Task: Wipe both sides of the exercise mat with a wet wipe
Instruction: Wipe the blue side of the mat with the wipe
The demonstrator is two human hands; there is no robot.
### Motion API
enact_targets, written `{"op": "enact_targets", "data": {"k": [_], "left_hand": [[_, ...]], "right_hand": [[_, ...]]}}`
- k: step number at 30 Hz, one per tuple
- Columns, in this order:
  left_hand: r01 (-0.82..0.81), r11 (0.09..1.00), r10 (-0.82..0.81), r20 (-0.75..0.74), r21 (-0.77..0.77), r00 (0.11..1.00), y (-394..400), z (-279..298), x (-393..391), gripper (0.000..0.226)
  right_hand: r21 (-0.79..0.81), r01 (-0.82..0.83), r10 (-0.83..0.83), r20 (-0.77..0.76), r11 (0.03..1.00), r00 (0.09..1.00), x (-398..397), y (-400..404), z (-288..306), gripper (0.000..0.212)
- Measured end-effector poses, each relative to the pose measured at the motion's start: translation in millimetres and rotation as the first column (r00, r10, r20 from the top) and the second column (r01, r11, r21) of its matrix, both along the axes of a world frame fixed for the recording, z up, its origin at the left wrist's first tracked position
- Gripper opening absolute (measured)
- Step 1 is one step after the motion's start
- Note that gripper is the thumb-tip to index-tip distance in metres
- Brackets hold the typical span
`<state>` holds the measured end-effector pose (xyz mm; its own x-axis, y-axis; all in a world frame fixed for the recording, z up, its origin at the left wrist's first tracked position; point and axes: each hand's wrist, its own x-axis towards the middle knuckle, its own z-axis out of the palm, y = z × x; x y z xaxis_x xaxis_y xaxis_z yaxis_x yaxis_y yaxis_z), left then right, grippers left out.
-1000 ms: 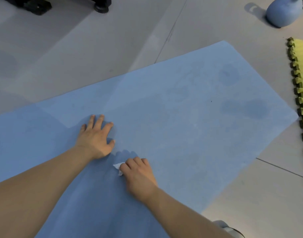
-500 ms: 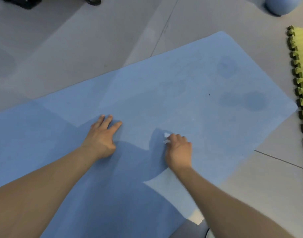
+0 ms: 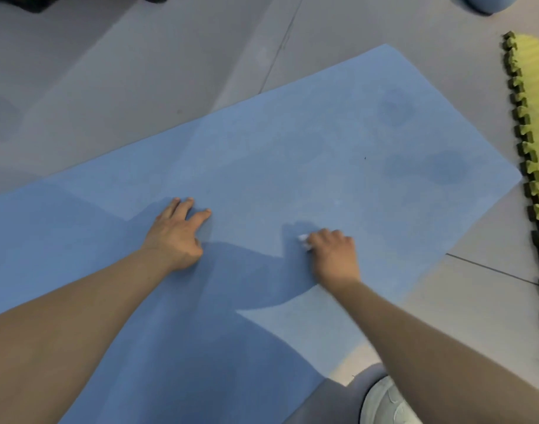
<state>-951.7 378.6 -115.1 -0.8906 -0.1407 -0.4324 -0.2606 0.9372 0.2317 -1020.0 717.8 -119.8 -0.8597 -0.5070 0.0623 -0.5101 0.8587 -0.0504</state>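
The mat (image 3: 292, 154) lay flat on the floor; her left hand (image 3: 176, 237) pressed it open-palmed, her right hand (image 3: 334, 255) clutched the wipe (image 3: 303, 240) mid-mat (darker patches beyond looked damp), the underside surely unwiped

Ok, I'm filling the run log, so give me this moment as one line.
left hand: flat on exercise mat | right hand: presses wet wipe on mat | phase: wiping top side
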Motion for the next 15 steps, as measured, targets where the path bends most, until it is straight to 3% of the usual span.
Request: {"op": "enact_targets", "data": {"k": [2, 4, 7, 10, 12, 15], "left_hand": [[0.002, 1.000, -0.002, -0.020, 0.014, 1.000, 0, -1, 2, 0.073], [0.007, 1.000, -0.006, -0.046, 0.018, 0.999, -1, -2, 4, 0.074], [0.021, 1.000, -0.022, -0.065, -0.012, 0.998, -2, -2, 7, 0.081], [0.063, 0.997, -0.065, -0.058, -0.035, 0.996, -5, -2, 11, 0.080], [0.087, 0.995, -0.090, -0.071, -0.048, 0.993, -9, -2, 13, 0.074], [0.109, 0.991, -0.114, -0.066, -0.072, 0.991, -13, -2, 13, 0.069]], "right_hand": [[0.127, 0.230, -0.236, 0.037, 0.965, 0.971, -27, 36, 8, 0.020], [0.211, 0.321, -0.346, 0.097, 0.923, 0.933, -38, 48, 13, 0.021], [0.123, 0.369, -0.382, 0.100, 0.921, 0.919, -20, 24, 10, 0.019], [-0.102, 0.232, -0.224, 0.084, 0.967, 0.971, 36, -16, 2, 0.018], [-0.147, 0.042, -0.022, 0.130, 0.988, 0.991, 77, -42, 3, 0.015], [-0.162, -0.234, 0.264, 0.201, 0.959, 0.943, 102, -60, 5, 0.017]]}}
